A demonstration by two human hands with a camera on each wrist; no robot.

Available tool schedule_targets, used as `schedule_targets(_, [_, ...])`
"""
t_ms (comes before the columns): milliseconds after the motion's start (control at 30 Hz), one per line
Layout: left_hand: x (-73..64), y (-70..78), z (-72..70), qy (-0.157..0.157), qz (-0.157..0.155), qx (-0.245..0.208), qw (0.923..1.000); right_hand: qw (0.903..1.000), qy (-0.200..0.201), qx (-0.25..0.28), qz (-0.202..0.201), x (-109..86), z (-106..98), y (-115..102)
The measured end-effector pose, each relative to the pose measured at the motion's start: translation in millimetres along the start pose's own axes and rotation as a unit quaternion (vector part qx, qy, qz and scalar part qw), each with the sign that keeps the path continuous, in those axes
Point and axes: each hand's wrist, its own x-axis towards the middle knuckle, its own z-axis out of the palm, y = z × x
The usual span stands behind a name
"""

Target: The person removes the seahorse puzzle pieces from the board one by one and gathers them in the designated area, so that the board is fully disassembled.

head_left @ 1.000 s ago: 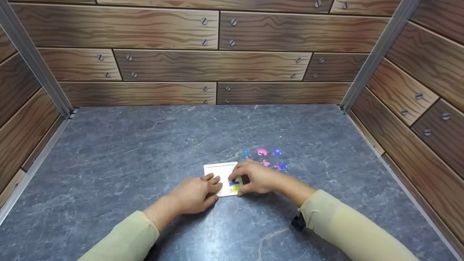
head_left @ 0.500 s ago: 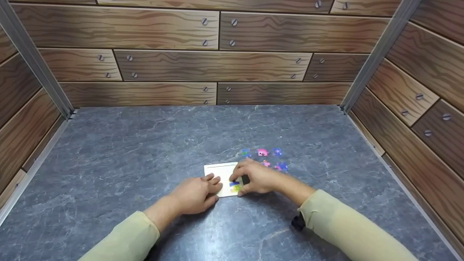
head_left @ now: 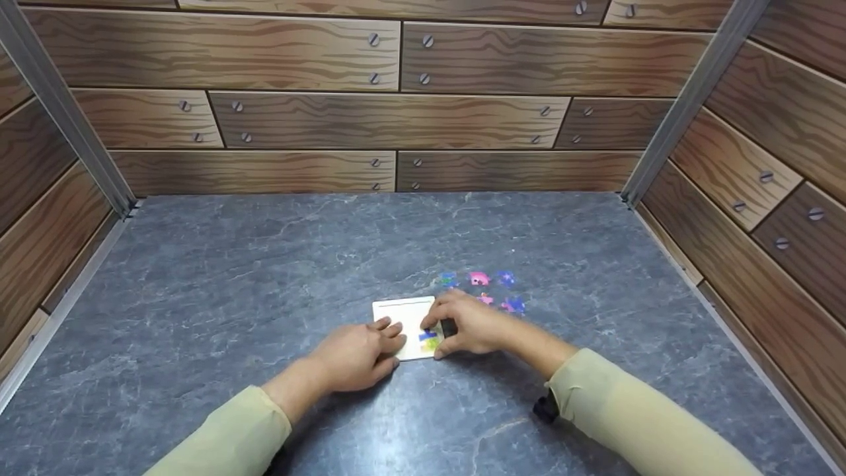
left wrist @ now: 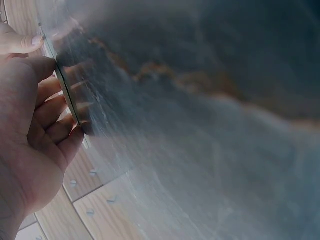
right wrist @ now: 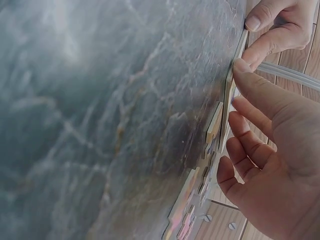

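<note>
A white puzzle board (head_left: 404, 311) lies flat on the table in the head view. My left hand (head_left: 357, 356) rests on its left part, fingers spread over the surface and thumb along the near edge. At the board's lower right corner are blue and yellow puzzle pieces (head_left: 429, 341). My right hand (head_left: 472, 324) pinches there with curved fingers: the index tip is at the upper end of the pieces, the thumb at the board's corner. In the right wrist view the thumb (right wrist: 243, 66) meets the board's edge (right wrist: 229, 85); the other fingers are loosely curled.
Beyond the right hand lie several loose puzzle pieces: a green-blue one (head_left: 448, 278), a pink one (head_left: 479, 278), purple-blue ones (head_left: 513, 305) and another partly hidden. Wood-print walls (head_left: 390, 119) enclose the grey marbled table (head_left: 264, 264) at the back and sides.
Both hands hold nearly the same places. The right index finger shifts very slightly over the pieces on the board.
</note>
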Motion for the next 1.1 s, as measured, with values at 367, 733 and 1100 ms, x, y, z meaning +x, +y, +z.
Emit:
schedule_targets(367, [-0.1,0.0,-0.8,0.000,-0.002,-0.007,1.0000,0.9995,0.009,0.015,0.026,-1.1,1.1,-0.8])
schedule_targets(733, [0.3,0.3,0.4,-0.002,-0.010,-0.008,0.9999,0.9994,0.012,0.021,0.025,-1.3,2.5,-1.6])
schedule_targets(1100, [-0.5,0.9,-1.0,-0.006,-0.011,-0.004,0.9999,0.9994,0.011,0.027,0.021,-1.3,2.7,0.2])
